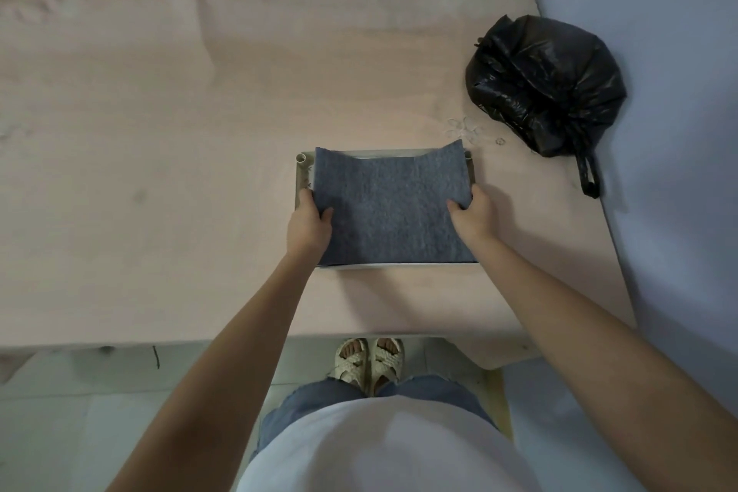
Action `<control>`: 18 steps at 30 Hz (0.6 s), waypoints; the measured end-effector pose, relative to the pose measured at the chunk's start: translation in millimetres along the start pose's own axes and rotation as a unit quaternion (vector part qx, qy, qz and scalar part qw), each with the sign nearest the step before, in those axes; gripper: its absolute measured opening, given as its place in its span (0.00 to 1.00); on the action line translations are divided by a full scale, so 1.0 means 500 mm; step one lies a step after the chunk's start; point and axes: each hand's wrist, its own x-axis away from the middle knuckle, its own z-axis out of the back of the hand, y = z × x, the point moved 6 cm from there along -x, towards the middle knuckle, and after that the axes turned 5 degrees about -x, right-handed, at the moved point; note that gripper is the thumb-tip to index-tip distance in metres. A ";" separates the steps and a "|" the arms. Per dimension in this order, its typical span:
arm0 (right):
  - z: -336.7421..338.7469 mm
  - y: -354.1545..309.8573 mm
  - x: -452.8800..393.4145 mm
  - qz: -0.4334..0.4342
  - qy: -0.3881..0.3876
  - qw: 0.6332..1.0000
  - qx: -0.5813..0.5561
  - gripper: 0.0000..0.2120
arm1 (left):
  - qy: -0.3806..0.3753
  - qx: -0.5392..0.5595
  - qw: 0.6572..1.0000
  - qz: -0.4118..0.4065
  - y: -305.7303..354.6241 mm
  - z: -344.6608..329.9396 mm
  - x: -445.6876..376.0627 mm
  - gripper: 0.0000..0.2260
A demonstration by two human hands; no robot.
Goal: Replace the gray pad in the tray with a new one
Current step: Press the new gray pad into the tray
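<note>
A gray felt pad [391, 208] lies over a shallow white tray [300, 172] on the pink bedspread, near the bed's front edge. The pad's two far corners curl up above the tray's back rim. My left hand [309, 222] pinches the pad's left edge, thumb on top. On the opposite side my right hand [475, 214] grips the right edge in the same way. The pad hides most of the tray; only the left rim, the back rim and a strip of the front rim show.
A tied black rubbish bag [547, 86] sits at the bed's right edge beside the blue wall [659, 52]. The pink bedspread [159, 132] stretches left and back. My sandalled feet [369, 363] stand on the tiled floor below the bed's front edge.
</note>
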 end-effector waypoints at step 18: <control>-0.193 -0.060 -0.001 0.311 -0.096 0.809 0.489 0.28 | -0.024 -0.437 0.840 -0.319 0.087 -0.150 -0.031 0.29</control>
